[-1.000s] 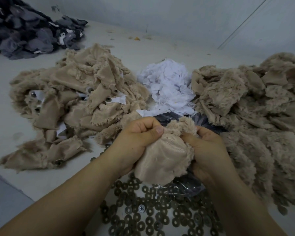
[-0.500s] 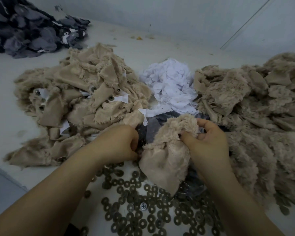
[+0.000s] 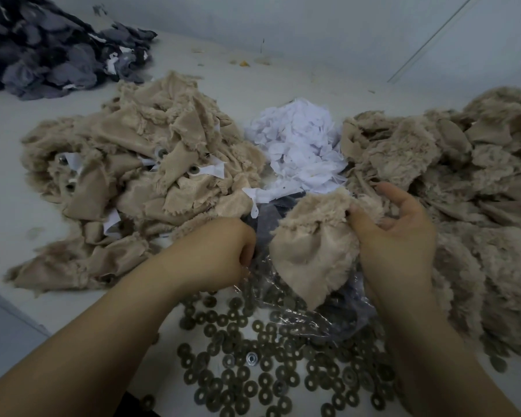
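A heap of grey scraps (image 3: 42,55) is seen far left, with a pile of beige cut pieces (image 3: 139,176) nearer. The left hand (image 3: 214,254) is curled at a clear plastic bag (image 3: 322,320); whether anything is gripped cannot be told. Just beside it, above the bag, a beige plush piece (image 3: 310,251) with smooth backing and a furry rim is pinched at its edge by the right hand (image 3: 397,239). White scraps (image 3: 301,145) lie behind, washers (image 3: 253,377) are scattered in front, and a plush pile (image 3: 463,182) is banked at the right.
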`<action>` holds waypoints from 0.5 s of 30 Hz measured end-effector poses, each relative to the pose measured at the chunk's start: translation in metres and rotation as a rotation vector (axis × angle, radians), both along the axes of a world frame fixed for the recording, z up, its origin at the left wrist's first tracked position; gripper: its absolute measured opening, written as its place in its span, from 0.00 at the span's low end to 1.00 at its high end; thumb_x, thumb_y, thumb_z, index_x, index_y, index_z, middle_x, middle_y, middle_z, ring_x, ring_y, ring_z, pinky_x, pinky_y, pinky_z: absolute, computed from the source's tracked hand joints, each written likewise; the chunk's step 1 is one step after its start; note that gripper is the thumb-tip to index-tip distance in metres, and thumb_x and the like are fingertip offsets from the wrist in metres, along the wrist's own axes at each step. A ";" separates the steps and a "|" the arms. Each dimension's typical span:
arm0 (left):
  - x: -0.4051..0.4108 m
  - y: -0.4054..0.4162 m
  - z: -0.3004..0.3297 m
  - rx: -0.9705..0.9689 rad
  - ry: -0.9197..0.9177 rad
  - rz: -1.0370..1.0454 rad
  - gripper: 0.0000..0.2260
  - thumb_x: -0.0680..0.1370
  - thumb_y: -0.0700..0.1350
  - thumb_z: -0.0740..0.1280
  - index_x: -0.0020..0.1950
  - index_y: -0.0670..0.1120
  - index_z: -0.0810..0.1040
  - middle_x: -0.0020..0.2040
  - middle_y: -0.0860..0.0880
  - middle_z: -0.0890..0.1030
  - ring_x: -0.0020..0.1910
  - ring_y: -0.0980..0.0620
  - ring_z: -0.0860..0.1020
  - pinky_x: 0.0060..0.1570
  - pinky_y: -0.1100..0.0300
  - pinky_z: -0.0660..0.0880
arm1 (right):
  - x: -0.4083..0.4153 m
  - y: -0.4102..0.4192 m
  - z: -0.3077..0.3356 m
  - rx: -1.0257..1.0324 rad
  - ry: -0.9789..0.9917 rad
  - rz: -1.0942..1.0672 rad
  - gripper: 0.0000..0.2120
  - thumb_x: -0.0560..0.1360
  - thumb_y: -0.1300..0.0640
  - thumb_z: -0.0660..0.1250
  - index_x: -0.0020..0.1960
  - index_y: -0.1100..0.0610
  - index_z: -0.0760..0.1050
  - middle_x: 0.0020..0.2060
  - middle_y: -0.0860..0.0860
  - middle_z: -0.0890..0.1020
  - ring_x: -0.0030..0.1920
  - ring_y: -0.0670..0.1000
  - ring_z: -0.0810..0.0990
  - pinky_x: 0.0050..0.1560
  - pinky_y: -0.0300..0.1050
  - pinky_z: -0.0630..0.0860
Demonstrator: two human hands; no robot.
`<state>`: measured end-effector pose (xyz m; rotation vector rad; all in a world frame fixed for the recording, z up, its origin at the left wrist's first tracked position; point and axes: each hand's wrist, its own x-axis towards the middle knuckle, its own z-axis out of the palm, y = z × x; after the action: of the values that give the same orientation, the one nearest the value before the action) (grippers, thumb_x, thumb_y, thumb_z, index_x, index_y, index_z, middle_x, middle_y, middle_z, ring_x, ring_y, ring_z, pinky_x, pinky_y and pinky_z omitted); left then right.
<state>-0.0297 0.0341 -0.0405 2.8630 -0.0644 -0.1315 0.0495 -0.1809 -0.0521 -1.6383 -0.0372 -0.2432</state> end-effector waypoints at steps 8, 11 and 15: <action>-0.014 -0.057 0.013 -0.445 0.141 -0.299 0.09 0.71 0.48 0.77 0.34 0.49 0.80 0.30 0.56 0.78 0.29 0.60 0.75 0.31 0.69 0.72 | 0.000 0.001 0.003 -0.091 -0.075 -0.027 0.20 0.73 0.57 0.75 0.63 0.47 0.74 0.23 0.44 0.69 0.23 0.46 0.66 0.23 0.37 0.69; -0.021 -0.082 0.000 -0.427 0.166 -0.401 0.04 0.73 0.45 0.75 0.47 0.49 0.85 0.43 0.56 0.81 0.40 0.59 0.78 0.42 0.65 0.77 | 0.000 0.001 0.004 -0.099 -0.091 -0.005 0.21 0.74 0.58 0.74 0.65 0.51 0.74 0.25 0.46 0.70 0.24 0.46 0.66 0.24 0.35 0.68; -0.027 -0.095 -0.017 -0.110 0.027 -0.474 0.10 0.75 0.48 0.70 0.56 0.50 0.81 0.52 0.53 0.78 0.48 0.55 0.75 0.46 0.55 0.76 | -0.001 0.001 0.007 -0.122 -0.096 0.009 0.21 0.74 0.58 0.74 0.65 0.52 0.74 0.25 0.47 0.68 0.24 0.45 0.66 0.26 0.36 0.69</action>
<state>-0.0563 -0.0612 -0.0576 2.6809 -0.7196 -0.2499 0.0480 -0.1803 -0.0455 -1.7462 -0.1341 -0.3180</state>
